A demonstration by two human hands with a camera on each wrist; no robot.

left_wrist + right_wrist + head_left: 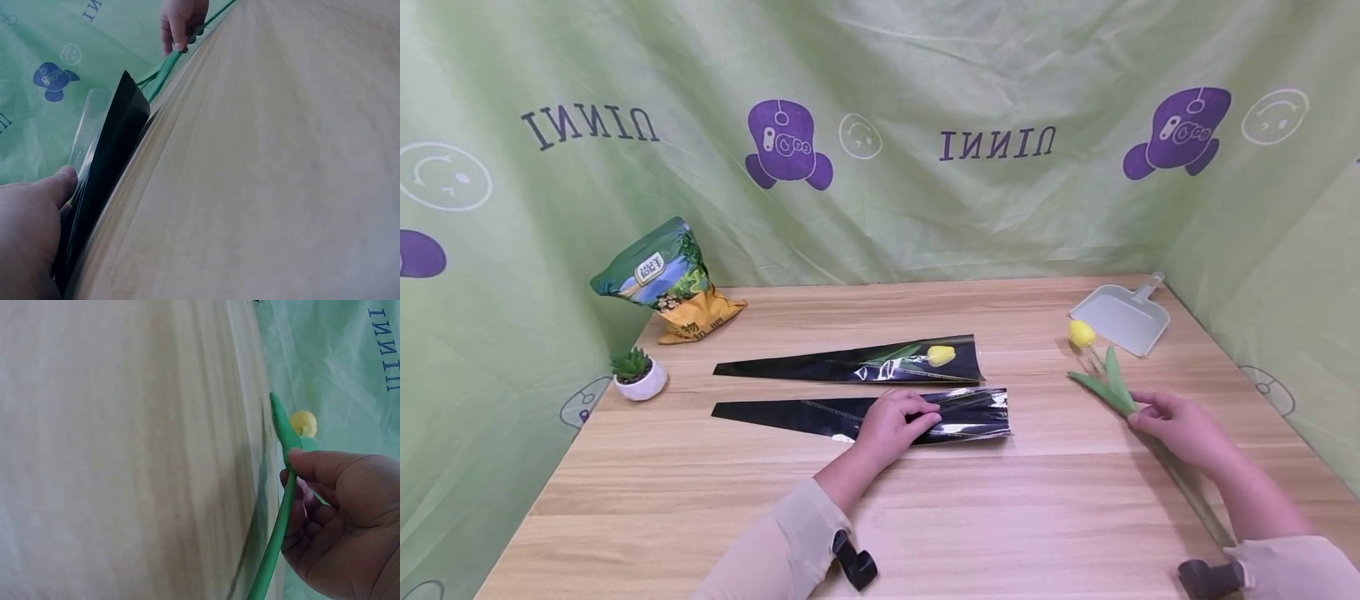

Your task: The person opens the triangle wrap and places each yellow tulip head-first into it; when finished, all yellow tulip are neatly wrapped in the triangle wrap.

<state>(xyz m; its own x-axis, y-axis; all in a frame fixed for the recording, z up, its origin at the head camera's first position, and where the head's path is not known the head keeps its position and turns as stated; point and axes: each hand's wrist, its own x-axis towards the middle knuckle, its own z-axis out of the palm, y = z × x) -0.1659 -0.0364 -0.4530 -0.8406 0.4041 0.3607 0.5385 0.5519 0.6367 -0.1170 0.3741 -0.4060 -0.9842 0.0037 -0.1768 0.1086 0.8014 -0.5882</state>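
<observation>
My right hand (1183, 429) pinches the green stem of a yellow tulip (1082, 333) just below its leaves (1116, 383); the stem runs back under the forearm. In the right wrist view, thumb and fingers of the right hand (350, 512) close round the stem (273, 550). Over the nearer black flower sleeve (775, 410), my left hand (891, 427) grips the film near the wide end. The left wrist view has the left hand's (31, 231) thumb on the clear film (85, 134), which stands apart from the black side (115, 134).
Behind the nearer sleeve lies another black sleeve (790, 365) with a yellow tulip (941, 356) inside. A pale dustpan (1123, 321) lies at the back right. A green and orange bag (673, 279) and a small potted plant (642, 379) stand at the left.
</observation>
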